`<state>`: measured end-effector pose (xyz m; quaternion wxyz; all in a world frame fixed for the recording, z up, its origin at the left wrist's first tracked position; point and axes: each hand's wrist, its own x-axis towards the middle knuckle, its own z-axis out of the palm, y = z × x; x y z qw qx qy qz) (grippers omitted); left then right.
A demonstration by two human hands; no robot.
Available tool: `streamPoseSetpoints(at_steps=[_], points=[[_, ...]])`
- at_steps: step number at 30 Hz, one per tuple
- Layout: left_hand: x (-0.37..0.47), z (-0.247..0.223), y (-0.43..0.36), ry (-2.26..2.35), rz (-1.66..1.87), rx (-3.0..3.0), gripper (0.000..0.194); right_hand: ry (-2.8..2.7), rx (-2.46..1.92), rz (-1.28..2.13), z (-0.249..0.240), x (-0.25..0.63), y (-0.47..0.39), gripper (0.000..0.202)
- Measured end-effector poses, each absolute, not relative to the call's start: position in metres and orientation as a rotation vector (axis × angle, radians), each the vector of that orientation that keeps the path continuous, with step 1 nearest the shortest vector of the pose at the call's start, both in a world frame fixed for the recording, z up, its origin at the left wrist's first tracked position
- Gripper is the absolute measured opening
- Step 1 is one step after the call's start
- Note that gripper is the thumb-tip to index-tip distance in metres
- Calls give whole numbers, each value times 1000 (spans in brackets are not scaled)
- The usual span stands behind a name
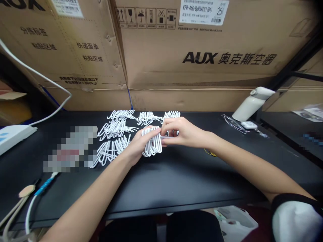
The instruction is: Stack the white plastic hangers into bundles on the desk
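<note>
A bundle of white wire hooks (152, 145) sits in my left hand (138, 144), with the thumb pressed across the top and the curved ends hanging down. On its right side my right hand (178, 131) has its fingers pinched round a thin pale shaft (167, 137) that sticks out of the bundle. The fingertips partly hide where that shaft ends. Behind my hands, more bundles of white wire hooks lie in rows on the black table (176, 183), among them a near-left bundle (111, 150), one behind it (113, 129), and a back-middle bundle (147, 118).
Large cardboard boxes (202, 74) stand along the back. A white bottle (251, 104) leans at the right, near a clear plastic bag (233, 123) and a small white case (249, 125). At the left lie a blurred device with a cable (44, 186) and a white power strip (15, 134).
</note>
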<state>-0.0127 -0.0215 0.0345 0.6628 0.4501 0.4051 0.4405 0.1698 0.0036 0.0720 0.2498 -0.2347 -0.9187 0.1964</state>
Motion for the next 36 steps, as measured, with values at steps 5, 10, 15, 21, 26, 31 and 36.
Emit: streamPoseSetpoints(at_steps=[5, 10, 15, 21, 26, 31, 36], points=[[-13, 32, -20, 965, 1036, 1038, 35, -2548, -540, 361, 68, 170, 3, 14], [-14, 30, -19, 1007, 1058, 1093, 38, -2551, -621, 274, 68, 168, -1, 10], [-14, 27, -19, 998, 1028, 1149, 35, -2505, -765, 686, 75, 170, 0, 12], [-12, 29, -20, 956, 1009, 1066, 40, -2292, -752, 1189, 74, 174, 9, 20], [-13, 30, -19, 948, 1057, 1081, 39, -2238, -791, 1125, 72, 171, 9, 12], [-10, 30, -19, 961, 1068, 1082, 38, -2236, -768, 1025, 71, 167, 3, 4], [-9, 32, -19, 1044, 1041, 1014, 43, -2156, -777, 1071, 67, 163, 4, 9]])
